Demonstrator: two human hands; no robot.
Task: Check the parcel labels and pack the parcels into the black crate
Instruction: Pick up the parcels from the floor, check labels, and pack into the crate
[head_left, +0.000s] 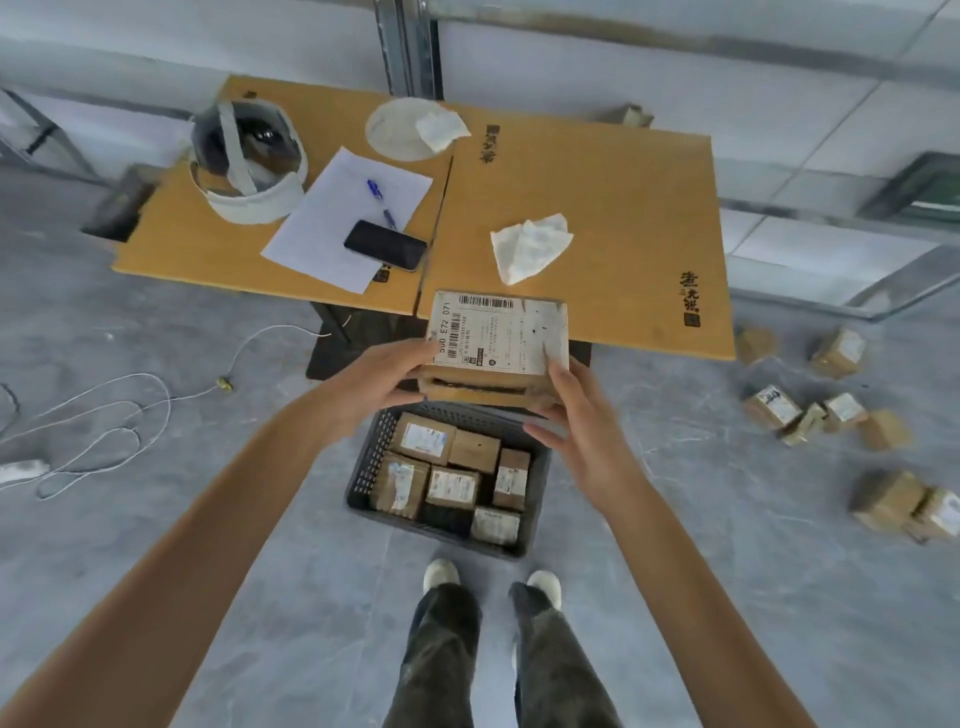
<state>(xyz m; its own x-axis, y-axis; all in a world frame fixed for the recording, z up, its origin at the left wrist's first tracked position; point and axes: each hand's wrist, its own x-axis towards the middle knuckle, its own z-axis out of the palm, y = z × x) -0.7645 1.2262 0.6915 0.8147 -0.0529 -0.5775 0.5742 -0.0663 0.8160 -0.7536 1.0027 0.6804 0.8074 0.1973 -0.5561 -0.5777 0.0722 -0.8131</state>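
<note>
Both hands — left hand (387, 376) & right hand (576, 421) — grip parcel (493, 345) above black crate (363, 478).

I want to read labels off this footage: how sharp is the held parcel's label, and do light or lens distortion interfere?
Head view: the label on the held parcel shows barcodes and large code legibly, small print blurred; head view: light even and soft, no glare on it; head view: wide lens bows the table edges, and the floor parcels at right look soft.
</note>
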